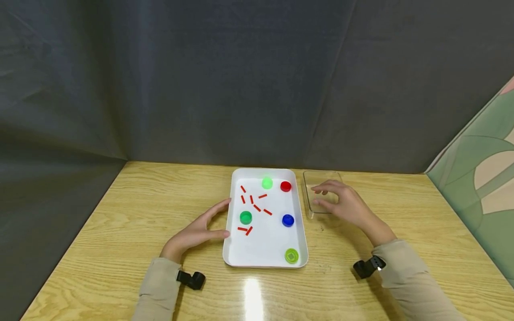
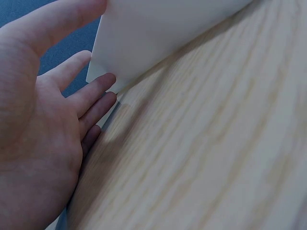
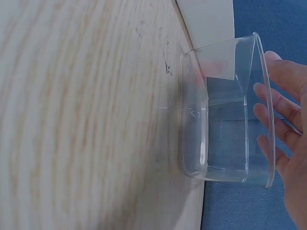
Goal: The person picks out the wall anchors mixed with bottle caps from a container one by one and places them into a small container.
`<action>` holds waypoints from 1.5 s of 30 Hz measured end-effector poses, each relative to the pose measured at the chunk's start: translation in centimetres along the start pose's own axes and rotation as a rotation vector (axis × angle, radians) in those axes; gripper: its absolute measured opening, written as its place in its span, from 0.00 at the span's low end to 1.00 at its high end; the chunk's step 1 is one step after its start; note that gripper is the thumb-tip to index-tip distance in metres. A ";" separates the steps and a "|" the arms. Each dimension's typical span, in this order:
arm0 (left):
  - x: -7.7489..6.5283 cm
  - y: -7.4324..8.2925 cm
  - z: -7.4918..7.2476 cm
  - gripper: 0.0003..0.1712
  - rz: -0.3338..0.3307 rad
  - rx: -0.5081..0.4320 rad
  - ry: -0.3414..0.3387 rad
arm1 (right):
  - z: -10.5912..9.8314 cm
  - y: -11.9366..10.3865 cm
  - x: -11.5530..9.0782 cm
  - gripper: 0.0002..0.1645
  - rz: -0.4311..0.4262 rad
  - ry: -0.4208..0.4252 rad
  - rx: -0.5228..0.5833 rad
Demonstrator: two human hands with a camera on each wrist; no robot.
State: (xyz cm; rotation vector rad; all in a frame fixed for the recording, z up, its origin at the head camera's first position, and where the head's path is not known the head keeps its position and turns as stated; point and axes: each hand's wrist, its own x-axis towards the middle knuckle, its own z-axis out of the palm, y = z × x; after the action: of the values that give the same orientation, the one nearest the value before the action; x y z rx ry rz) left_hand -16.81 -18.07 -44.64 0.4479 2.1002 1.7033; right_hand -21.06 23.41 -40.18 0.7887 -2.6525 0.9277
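A white rectangular tray (image 1: pixel 261 252) lies on the wooden table, with several short red sticks (image 1: pixel 257 207) scattered over its left half. My left hand (image 1: pixel 190 232) is spread at the tray's left side, thumb and index fingertips right at the wall. Just right of the tray stands a clear plastic container (image 1: pixel 321 172). Over it is my right hand (image 1: pixel 348 204), its thumb and bent fingers apart. In the right wrist view these fingers (image 3: pixel 285 112) are at the rim of the container (image 3: pixel 247 120), and a blurred reddish patch (image 3: pixel 213 69) shows through its wall.
Round bottle-cap-like pieces sit in the tray: light green (image 1: pixel 267 183), red (image 1: pixel 285 186), dark green (image 1: pixel 246 217), blue (image 1: pixel 288 220) and yellow-green (image 1: pixel 292 256). A dark curtain (image 1: pixel 249 89) hangs behind the table (image 1: pixel 132 214). A patterned panel (image 1: pixel 482 178) stands at the right.
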 end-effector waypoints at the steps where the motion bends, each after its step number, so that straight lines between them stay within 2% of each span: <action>1: 0.0 0.0 0.0 0.50 0.000 0.002 0.000 | 0.0 0.0 0.0 0.18 0.000 0.000 -0.002; 10: 0.2 0.0 0.0 0.50 0.003 -0.001 -0.003 | -0.1 -0.4 -0.1 0.17 -0.009 0.005 0.005; 26: 0.5 -0.2 -0.3 0.49 0.006 -0.006 -0.010 | 0.6 -2.6 0.5 0.17 -0.128 0.053 0.049; 36: 0.7 -0.2 -0.2 0.50 0.000 -0.001 -0.014 | 1.5 -4.1 1.3 0.16 -0.085 -0.028 0.089; 45: 0.5 -0.1 -0.4 0.49 -0.006 0.000 -0.011 | 2.7 -5.4 2.4 0.16 -0.094 -0.071 0.106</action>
State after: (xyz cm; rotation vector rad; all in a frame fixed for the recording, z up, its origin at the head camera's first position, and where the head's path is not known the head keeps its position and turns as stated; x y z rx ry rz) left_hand -17.45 -18.13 -44.71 0.4490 2.0923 1.6931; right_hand -20.11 17.15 -38.63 0.9794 -2.6170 1.0415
